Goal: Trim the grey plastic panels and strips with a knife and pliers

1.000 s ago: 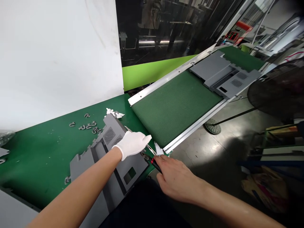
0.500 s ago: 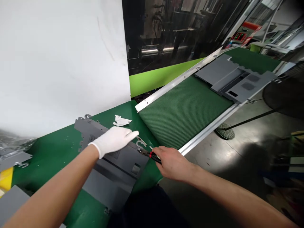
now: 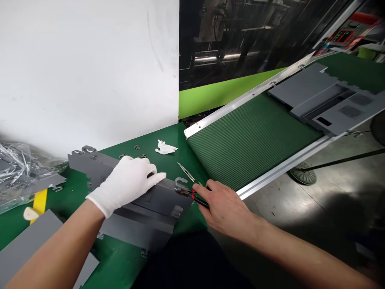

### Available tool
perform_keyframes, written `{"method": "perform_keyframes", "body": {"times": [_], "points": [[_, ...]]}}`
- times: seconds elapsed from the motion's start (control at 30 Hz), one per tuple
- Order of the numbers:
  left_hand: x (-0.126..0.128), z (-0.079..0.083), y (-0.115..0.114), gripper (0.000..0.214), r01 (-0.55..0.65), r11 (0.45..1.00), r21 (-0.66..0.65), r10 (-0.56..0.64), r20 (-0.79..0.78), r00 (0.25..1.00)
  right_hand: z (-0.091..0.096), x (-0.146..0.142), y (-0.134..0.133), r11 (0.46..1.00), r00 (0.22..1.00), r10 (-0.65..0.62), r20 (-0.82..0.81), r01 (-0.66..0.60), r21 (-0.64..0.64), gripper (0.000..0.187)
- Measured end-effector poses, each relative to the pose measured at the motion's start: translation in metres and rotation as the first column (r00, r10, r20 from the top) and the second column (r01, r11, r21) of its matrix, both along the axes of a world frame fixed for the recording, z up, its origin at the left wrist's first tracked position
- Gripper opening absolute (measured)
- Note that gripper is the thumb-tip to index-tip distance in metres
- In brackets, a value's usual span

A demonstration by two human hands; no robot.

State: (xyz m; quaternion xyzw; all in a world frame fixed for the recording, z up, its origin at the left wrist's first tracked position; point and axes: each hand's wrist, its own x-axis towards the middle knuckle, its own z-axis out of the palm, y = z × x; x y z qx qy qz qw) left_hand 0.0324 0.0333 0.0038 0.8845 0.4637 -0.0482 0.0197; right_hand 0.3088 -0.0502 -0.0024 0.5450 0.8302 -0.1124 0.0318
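Observation:
My left hand (image 3: 126, 186), in a white glove, presses flat on a grey moulded plastic panel (image 3: 141, 213) lying on the green table (image 3: 177, 138). My bare right hand (image 3: 224, 206) grips red-and-black handled side cutters (image 3: 197, 198). Their jaws sit at a small grey plastic hook (image 3: 180, 183) near the panel's edge. A slim craft knife (image 3: 185, 171) lies on the table just beyond the cutters. White plastic scraps (image 3: 166, 148) lie farther back.
A green ribbed conveyor belt (image 3: 252, 140) with aluminium rails runs up to the right, carrying another grey panel (image 3: 327, 100). A white board (image 3: 90, 68) stands behind the table. A clear bag of grey parts (image 3: 18, 170) lies left; another grey panel (image 3: 27, 249) sits lower left.
The view has swung left. The grey panel has turned under my left hand, its far end swinging left. The hook now stands clear at the cutters' jaws, and the knife lies uncovered.

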Motion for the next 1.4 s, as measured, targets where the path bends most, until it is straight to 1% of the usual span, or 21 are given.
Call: {"method": "perform_keyframes", "body": {"times": [0.07,0.17,0.3,0.4,0.5,0.63,0.73,0.83,0.93,1.0,1.07,1.13,1.17,1.2,1.27,1.4], "points": [[0.002,0.007,-0.010,0.042,0.026,1.000,0.007,-0.026,-0.042,0.999,0.003,-0.002,-0.008,1.000,1.000,-0.007,-0.014,0.007,0.004,0.029],[-0.001,0.010,-0.022,0.043,0.026,0.999,0.026,-0.025,-0.037,0.999,0.004,-0.006,-0.021,0.999,1.000,-0.007,0.013,0.006,0.040,0.027],[-0.009,0.006,-0.032,0.051,-0.035,0.996,0.078,0.031,0.048,0.998,0.004,-0.016,-0.037,0.995,0.997,-0.005,0.073,-0.002,0.101,0.024],[-0.016,0.003,-0.037,0.052,-0.042,0.993,0.110,0.030,0.107,0.994,0.007,-0.024,-0.043,0.995,0.990,0.005,0.143,-0.020,0.098,0.023],[-0.021,0.000,-0.040,0.049,-0.032,0.991,0.132,0.015,0.132,0.991,0.011,-0.030,-0.045,0.995,0.974,-0.001,0.225,-0.021,0.098,0.020],[-0.022,-0.002,-0.042,0.040,0.031,0.982,0.189,-0.052,0.109,0.993,0.012,-0.035,-0.047,0.987,0.957,-0.064,0.284,0.019,0.159,0.020],[-0.022,-0.004,-0.043,0.035,0.062,0.970,0.234,-0.084,0.082,0.993,0.013,-0.038,-0.050,0.974,0.954,-0.151,0.259,0.098,0.204,0.012],[-0.023,-0.005,-0.044,0.034,0.060,0.970,0.234,-0.081,0.082,0.993,0.012,-0.040,-0.055,0.957,0.954,-0.217,0.209,0.167,0.236,0.011],[-0.023,0.000,-0.044,0.041,0.032,0.979,0.201,-0.052,0.095,0.994,0.010,-0.043,-0.060,0.948,0.954,-0.242,0.176,0.194,0.254,0.013],[-0.021,0.006,-0.044,0.045,0.058,0.989,0.135,-0.075,0.125,0.989,0.009,-0.045,-0.062,0.950,0.954,-0.228,0.197,0.173,0.261,0.016],[-0.013,0.012,-0.044,0.045,0.119,0.993,-0.003,-0.113,0.272,0.955,0.008,-0.046,-0.062,0.956,0.950,-0.199,0.242,0.134,0.261,0.019],[-0.001,0.013,-0.045,0.042,0.241,0.960,-0.139,-0.155,0.451,0.879,0.007,-0.046,-0.061,0.962,0.945,-0.166,0.280,0.093,0.257,0.022],[0.005,0.012,-0.045,0.040,0.301,0.937,-0.174,-0.178,0.504,0.845,0.006,-0.046,-0.060,0.964,0.944,-0.150,0.294,0.073,0.257,0.023],[0.012,0.011,-0.045,0.038,0.343,0.921,-0.186,-0.202,0.526,0.826,0.006,-0.045,-0.059,0.965,0.943,-0.136,0.305,0.056,0.257,0.024],[0.021,0.006,-0.046,0.035,0.368,0.914,-0.168,-0.231,0.532,0.815,0.004,-0.044,-0.058,0.967,0.940,-0.113,0.321,0.029,0.253,0.024],[0.024,0.002,-0.045,0.031,0.328,0.928,-0.177,-0.175,0.568,0.804,0.002,-0.041,-0.057,0.967,0.946,-0.076,0.316,-0.008,0.255,0.023]]}}
